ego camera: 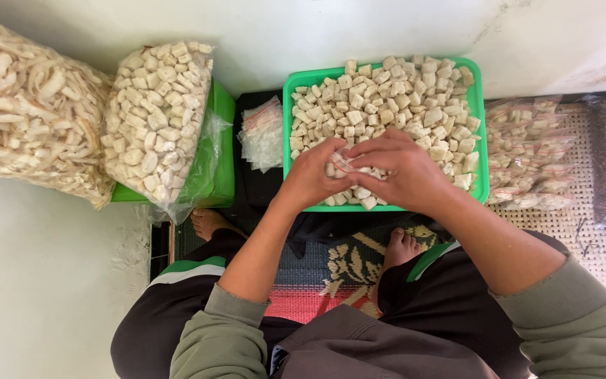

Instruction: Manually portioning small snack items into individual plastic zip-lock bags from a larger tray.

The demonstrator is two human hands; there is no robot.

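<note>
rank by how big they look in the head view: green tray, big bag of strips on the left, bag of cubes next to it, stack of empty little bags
1. green tray and big bag of strips, too close to call; the bag is cut off
2. bag of cubes
3. stack of empty little bags

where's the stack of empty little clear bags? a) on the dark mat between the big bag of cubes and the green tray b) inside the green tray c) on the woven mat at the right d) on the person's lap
a: the stack of empty clear bags lies on the dark mat, right of the big bag of cubes and left of the green tray.
</note>
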